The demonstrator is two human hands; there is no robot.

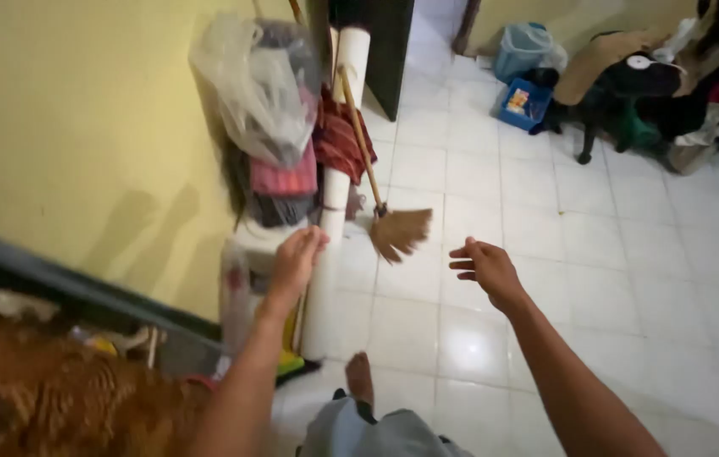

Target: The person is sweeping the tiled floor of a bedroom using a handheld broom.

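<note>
A broom [396, 230] with a long wooden handle and a brown bristle head leans against a white rolled-up mat or tube [331, 211] by the yellow wall. My left hand [295, 262] rests on that white roll, fingers curled around its side. My right hand [486, 269] hovers open above the white tiled floor, just right of the broom's bristles and not touching them. My bare foot [360, 378] shows at the bottom, on the tiles.
A clear plastic bag [258, 85] of things sits atop stacked cloth and a white box by the wall. A blue bin [518, 49], a blue crate [524, 103] and a heap of clothes [672, 85] lie at the back right. A brown patterned cover [46, 398] fills the lower left.
</note>
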